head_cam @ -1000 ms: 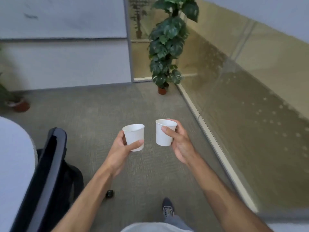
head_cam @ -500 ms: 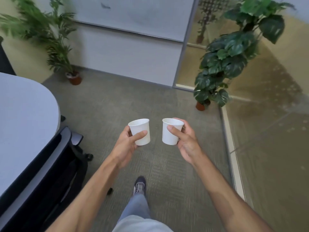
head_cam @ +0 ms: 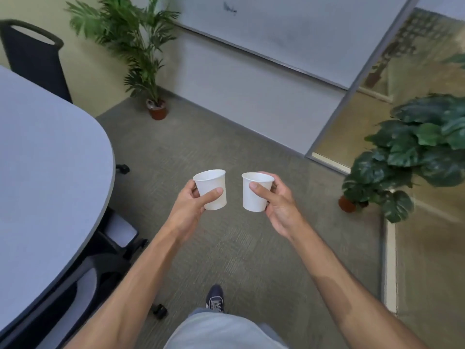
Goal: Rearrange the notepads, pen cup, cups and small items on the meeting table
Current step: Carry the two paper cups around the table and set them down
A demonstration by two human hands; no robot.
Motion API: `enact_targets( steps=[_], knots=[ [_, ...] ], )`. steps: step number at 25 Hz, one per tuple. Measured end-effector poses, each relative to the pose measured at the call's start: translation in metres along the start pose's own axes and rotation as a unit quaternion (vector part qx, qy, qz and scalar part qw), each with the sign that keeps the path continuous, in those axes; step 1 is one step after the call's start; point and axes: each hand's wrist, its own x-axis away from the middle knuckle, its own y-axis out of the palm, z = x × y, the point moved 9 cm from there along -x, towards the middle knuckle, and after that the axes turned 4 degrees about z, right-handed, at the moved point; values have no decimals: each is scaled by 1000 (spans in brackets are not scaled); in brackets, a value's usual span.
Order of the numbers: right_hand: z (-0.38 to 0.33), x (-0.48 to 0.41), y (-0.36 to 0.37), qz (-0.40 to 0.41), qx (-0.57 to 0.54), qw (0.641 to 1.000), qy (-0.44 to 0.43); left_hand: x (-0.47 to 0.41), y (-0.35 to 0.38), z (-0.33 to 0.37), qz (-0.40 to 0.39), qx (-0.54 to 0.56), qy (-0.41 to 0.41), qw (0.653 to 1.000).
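Nearest to us a pale grey trouser leg [head_cam: 221, 331] fills the bottom edge, and just past it a dark shoe [head_cam: 214, 298] stands on the grey-green carpet [head_cam: 251, 248]. Our two bare forearms reach forward over that carpet. The left grip [head_cam: 187, 210] is clamped on the left paper cup [head_cam: 211, 188], with the thumb laid across the near wall and the fingers curled round the far side. The right grip [head_cam: 280, 206] is clamped on the right paper cup [head_cam: 255, 192] in the same way, with the thumb on the near wall below the rim. Both cups are white and stand upright, mouths up, level with each other. They are near but not touching. We hold them in the air above the floor, well off the curved right edge of the desk [head_cam: 50, 172], so neither cup rests on anything. The desk has a pale blue-grey top with a dark rim and takes up the left side. An office chair [head_cam: 83, 285] is pushed in under its near edge, and one black caster [head_cam: 159, 311] shows on the carpet beside our left forearm. At the desk's far edge a dark chair back [head_cam: 32, 59] stands against the yellow wall. Farther on, a palm [head_cam: 141, 46] grows in a reddish pot in the corner. On the right a broad-leaved plant [head_cam: 415, 152] stands in a similar pot beside the glass partition [head_cam: 427, 260]. A whiteboard [head_cam: 289, 34] hangs on the wall farthest away.
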Motion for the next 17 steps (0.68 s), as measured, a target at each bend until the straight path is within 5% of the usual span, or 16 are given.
enact_targets(
  steps=[17],
  knots=[
    [-61,-345,208,-298,89,949,48,-216,-129,116,298,15,91,950]
  ],
)
